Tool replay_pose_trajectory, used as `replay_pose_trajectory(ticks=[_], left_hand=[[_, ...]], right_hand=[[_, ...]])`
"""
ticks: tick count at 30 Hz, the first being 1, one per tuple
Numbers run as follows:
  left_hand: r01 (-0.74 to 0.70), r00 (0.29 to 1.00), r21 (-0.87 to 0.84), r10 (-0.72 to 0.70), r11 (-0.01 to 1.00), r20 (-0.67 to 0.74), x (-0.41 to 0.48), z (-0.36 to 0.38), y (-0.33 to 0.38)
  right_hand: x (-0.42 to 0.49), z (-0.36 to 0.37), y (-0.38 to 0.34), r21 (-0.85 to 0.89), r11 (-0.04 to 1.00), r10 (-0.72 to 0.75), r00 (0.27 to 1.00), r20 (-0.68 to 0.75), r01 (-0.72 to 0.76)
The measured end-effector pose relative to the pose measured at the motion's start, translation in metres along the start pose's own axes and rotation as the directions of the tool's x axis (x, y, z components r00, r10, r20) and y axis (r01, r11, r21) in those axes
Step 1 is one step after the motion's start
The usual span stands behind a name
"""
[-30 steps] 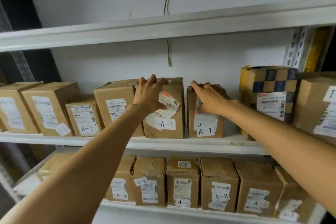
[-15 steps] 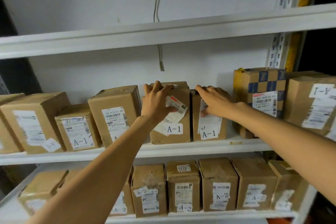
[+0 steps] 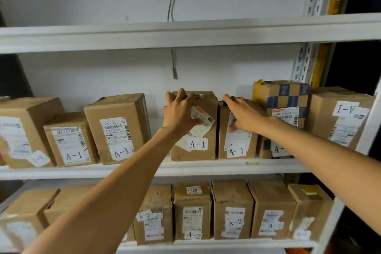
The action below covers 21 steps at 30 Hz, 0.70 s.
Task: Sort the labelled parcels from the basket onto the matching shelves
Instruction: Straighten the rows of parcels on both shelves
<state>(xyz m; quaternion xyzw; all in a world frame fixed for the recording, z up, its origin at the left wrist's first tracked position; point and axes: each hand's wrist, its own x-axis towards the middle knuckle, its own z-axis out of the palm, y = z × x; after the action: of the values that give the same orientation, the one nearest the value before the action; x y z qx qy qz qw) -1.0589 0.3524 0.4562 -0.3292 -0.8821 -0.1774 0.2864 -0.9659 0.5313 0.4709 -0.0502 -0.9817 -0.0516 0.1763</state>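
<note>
My left hand (image 3: 181, 114) grips the top left corner of a brown parcel labelled A-1 (image 3: 203, 150), fingers hooked over its top edge. My right hand (image 3: 246, 116) lies with straight fingers on the top front of a narrower A-1 parcel (image 3: 237, 146), thumb on its label. The two parcels stand touching side by side on the middle shelf (image 3: 206, 168). The basket is out of sight.
Other A-1 boxes (image 3: 117, 130) stand to the left across a gap. A blue and yellow checked box (image 3: 282, 99) and another A-1 box (image 3: 340, 117) stand to the right. The lower shelf (image 3: 226, 243) holds a row of A-2 boxes (image 3: 192, 212). A white upright (image 3: 367, 130) closes the right end.
Both parcels under my hands have slid right along the shelf. A gap has opened to the box on the left, and the narrow parcel now meets the checked box.
</note>
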Motion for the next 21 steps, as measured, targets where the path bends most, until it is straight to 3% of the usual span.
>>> replay_pose_trajectory(ticks=[7,10,12,14,16,18,21], left_hand=[[0.035,0.999,-0.016,-0.035,0.999,-0.007,0.000,0.004,0.008],[0.034,0.999,0.009,-0.034,0.999,0.014,-0.002,-0.001,0.006],[0.002,0.997,0.012,-0.003,1.000,0.071,-0.005,-0.011,0.003],[-0.020,0.995,-0.059,0.025,0.998,0.098,-0.012,-0.024,-0.002],[-0.016,1.000,-0.070,0.018,0.997,0.026,-0.024,-0.039,-0.016],[0.048,0.995,-0.033,-0.050,0.998,-0.090,-0.042,-0.055,-0.041],[0.152,0.979,0.040,-0.145,0.988,-0.142,-0.073,-0.077,-0.085]], right_hand=[[-0.001,0.006,0.008,-0.001,1.000,0.005,1.000,-0.025,-0.005],[-0.002,0.010,0.009,0.083,0.996,-0.015,0.999,-0.038,0.018],[-0.003,0.008,0.006,0.070,0.996,-0.047,0.984,-0.173,0.060],[-0.005,0.003,-0.006,0.057,0.994,-0.061,0.918,-0.391,0.090],[-0.003,-0.006,-0.029,0.089,0.985,-0.077,0.841,-0.536,0.147],[0.002,-0.007,-0.058,0.080,0.968,-0.146,0.788,-0.598,0.239],[0.004,-0.003,-0.113,0.082,0.931,-0.229,0.742,-0.630,0.357]])
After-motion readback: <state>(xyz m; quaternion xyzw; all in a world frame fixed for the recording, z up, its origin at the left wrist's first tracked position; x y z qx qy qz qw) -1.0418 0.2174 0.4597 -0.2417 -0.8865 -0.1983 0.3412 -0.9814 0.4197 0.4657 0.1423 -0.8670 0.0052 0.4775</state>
